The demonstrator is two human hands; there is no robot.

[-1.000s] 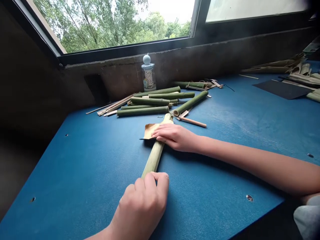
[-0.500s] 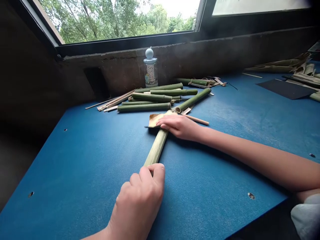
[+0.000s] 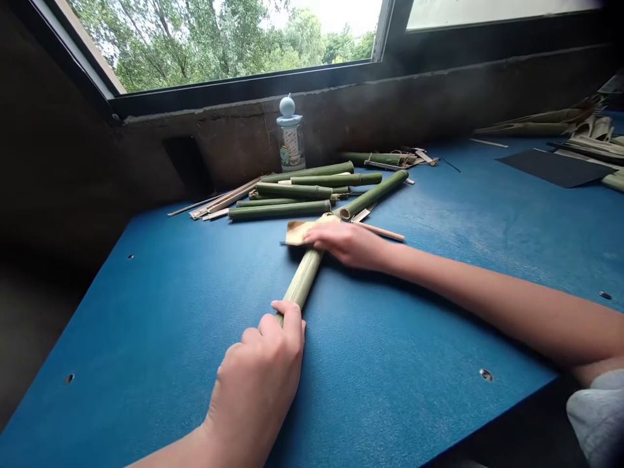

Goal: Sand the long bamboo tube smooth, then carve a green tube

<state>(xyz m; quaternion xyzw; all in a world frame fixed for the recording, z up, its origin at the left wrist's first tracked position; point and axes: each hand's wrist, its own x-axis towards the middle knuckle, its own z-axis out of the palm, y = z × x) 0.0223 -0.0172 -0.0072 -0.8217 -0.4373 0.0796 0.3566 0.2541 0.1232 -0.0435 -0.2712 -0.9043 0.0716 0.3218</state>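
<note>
A pale green bamboo stick point(image 3: 305, 275) lies on the blue table point(image 3: 160, 305), running away from me. My left hand point(image 3: 260, 377) is closed round its near end. My right hand point(image 3: 348, 243) presses down on its far part, fingers together, over a small tan piece of sandpaper point(image 3: 296, 231) that sticks out to the left of the fingers. The stick's far end reaches a pile of darker green bamboo pieces point(image 3: 297, 192).
Thin wooden slats point(image 3: 221, 203) lie left of the pile. A small bottle with a round blue cap point(image 3: 290, 135) stands against the wall under the window. A black sheet point(image 3: 556, 168) and dried husks point(image 3: 570, 127) lie at the far right.
My right hand with the sandpaper has slid away from me along the stick. My left hand has shifted forward and left on the near end. The view rocked slightly.
</note>
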